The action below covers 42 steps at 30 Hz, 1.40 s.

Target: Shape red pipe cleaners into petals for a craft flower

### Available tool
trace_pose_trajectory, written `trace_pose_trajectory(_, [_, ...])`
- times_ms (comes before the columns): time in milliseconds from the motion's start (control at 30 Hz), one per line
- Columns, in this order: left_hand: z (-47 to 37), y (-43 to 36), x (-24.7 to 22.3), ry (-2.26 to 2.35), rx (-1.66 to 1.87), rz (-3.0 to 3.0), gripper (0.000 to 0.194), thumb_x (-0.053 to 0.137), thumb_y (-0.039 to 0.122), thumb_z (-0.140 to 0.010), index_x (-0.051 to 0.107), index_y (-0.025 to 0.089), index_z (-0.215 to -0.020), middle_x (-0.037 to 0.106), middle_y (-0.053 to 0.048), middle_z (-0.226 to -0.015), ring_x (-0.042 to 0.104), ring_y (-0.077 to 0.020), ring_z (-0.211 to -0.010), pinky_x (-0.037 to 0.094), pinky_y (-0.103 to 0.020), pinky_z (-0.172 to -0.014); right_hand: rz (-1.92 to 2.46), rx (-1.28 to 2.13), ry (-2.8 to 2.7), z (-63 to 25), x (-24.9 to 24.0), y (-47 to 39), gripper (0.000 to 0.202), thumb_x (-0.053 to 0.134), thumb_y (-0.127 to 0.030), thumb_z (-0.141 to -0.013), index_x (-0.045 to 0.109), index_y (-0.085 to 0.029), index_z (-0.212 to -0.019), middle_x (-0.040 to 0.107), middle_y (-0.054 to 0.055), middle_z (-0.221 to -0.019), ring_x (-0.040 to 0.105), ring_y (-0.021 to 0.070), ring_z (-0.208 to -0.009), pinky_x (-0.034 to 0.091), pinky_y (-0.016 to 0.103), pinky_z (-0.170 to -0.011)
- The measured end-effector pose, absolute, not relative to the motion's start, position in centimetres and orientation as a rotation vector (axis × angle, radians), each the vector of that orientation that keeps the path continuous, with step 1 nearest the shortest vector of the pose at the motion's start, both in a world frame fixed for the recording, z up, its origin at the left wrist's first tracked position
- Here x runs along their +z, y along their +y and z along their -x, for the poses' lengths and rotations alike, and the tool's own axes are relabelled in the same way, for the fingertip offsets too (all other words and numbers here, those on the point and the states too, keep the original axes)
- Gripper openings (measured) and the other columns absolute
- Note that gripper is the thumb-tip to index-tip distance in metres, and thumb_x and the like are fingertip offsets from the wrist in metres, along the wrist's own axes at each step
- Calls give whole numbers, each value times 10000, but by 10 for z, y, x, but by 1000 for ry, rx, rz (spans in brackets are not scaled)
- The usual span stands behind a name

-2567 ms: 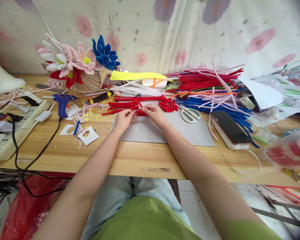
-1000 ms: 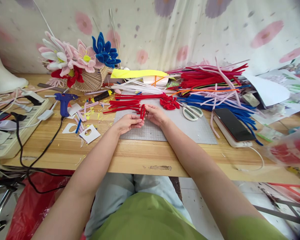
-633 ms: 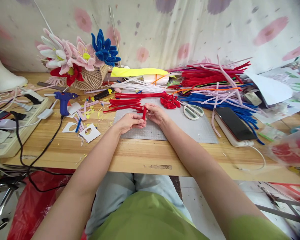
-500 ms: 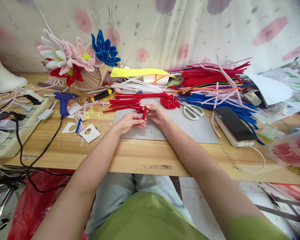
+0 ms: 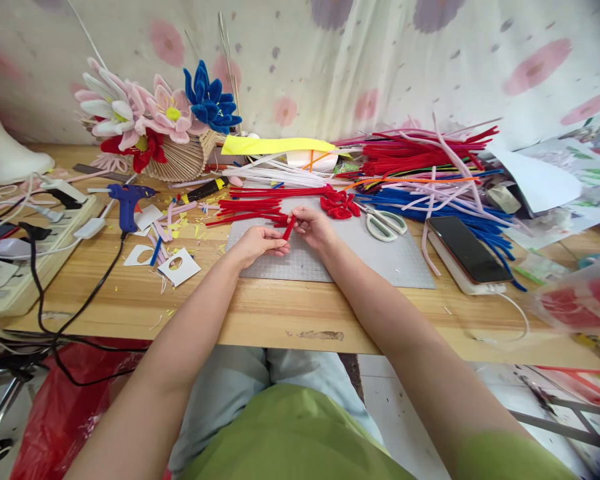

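Note:
A short piece of red pipe cleaner [image 5: 289,228] is pinched between my two hands over the grey cutting mat [image 5: 375,257]. My left hand [image 5: 263,244] grips its lower end, and my right hand [image 5: 309,225] has the upper end between thumb and fingers. Just beyond them lie long red pipe cleaners [image 5: 253,205] in a loose row. A pile of looped red pieces [image 5: 339,203] rests at the mat's far edge, with scissors [image 5: 384,223] beside it on the right.
Blue pipe cleaners [image 5: 440,205] and red bundles [image 5: 420,152] heap up at the back right. A phone [image 5: 470,248] lies right of the mat. On the left are a glue gun [image 5: 128,203], a power strip [image 5: 40,247] and fuzzy flowers [image 5: 170,110].
The red piece now leans more to the right at its top. Both hands keep their hold and have barely shifted.

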<state>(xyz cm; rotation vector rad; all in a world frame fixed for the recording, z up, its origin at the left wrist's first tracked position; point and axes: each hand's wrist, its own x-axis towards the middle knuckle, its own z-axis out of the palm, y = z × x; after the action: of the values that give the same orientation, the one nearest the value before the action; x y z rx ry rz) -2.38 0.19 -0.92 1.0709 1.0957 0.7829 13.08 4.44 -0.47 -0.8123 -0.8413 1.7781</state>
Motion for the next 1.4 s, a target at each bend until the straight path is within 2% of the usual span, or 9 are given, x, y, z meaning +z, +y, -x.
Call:
trace_pose_trajectory(133, [19, 0, -5, 1115, 801, -1087, 158, 754, 153, -622, 655, 88, -726, 697, -66, -693, 657, -127, -612, 544, -264, -649, 897, 1764, -804, -131, -2, 45, 129, 536, -70, -679, 524, -125, -563, 568, 0, -512, 381, 20, -383, 138, 136, -322])
trace_pose_trajectory(333, [24, -1, 0, 1116, 858, -1042, 303, 730, 117, -633, 616, 104, -913, 692, -40, -665, 654, -127, -584, 537, -259, -617, 811, 1744, -928, -130, -5, 45, 66, 602, -147, -667, 556, -130, -622, 593, 6, -592, 426, 36, -442, 160, 145, -335])
trace_pose_trajectory(533, [26, 0, 1, 1137, 961, -1083, 429, 683, 133, -672, 507, 133, -1063, 676, -17, -655, 622, -113, -549, 510, -252, -579, 898, 1646, -972, -133, -8, 50, 108, 627, -206, -632, 537, -149, -615, 511, -16, -508, 383, 51, -426, 133, 173, -356])
trace_pose_trajectory(667, [23, 5, -12, 1317, 1128, -1213, 374, 592, 162, -737, 460, 182, -1086, 646, 33, -670, 513, -70, -459, 439, -224, -516, 967, 1503, -1109, -141, -12, 57, 167, 625, -310, -622, 556, -164, -666, 489, -23, -519, 403, 74, -465, 187, 185, -400])
trace_pose_trajectory(800, [26, 8, -21, 1554, 1009, -1680, 350, 576, 190, -751, 488, 223, -1089, 652, 35, -686, 572, -111, -600, 413, -245, -617, 1105, 1207, -1363, -149, -21, 61, 237, 583, -403, -648, 563, -168, -656, 525, -11, -583, 441, 99, -539, 329, 235, -519])
trace_pose_trajectory(933, [31, 7, -17, 1761, 875, -1869, 339, 550, 351, -799, 506, 244, -1118, 656, 26, -712, 584, -147, -666, 389, -271, -646, 1239, 878, -1486, -154, -26, 62, 198, 537, -373, -679, 559, -176, -676, 557, -2, -649, 469, 129, -625, 377, 275, -637])
trace_pose_trajectory(1033, [42, 9, -12, 1945, 979, -1801, 312, 488, 397, -835, 532, 232, -1096, 659, -8, -786, 583, -166, -714, 397, -289, -670, 1281, 700, -1546, -158, -24, 60, 136, 515, -299, -702, 573, -183, -742, 591, 8, -732, 471, 135, -656, 386, 279, -661])
trace_pose_trajectory(1200, [81, 22, -16, 2175, 1085, -1926, 129, 550, 263, -786, 623, 207, -877, 620, -81, -988, 522, -236, -1027, 372, -371, -899, 1175, 407, -1970, -159, -16, 50, 163, 573, -306, -748, 628, -178, -832, 618, 59, -860, 509, 190, -824, 395, 328, -783])
trace_pose_trajectory(1400, [94, 28, -25, 2310, 921, -1838, 87, 640, 288, -724, 624, 214, -767, 603, -101, -969, 501, -305, -1041, 305, -487, -950, 1055, 220, -2407, -144, -17, 40, 262, 636, -336, -751, 677, -201, -971, 582, 90, -1055, 451, 240, -1007, 344, 382, -900])
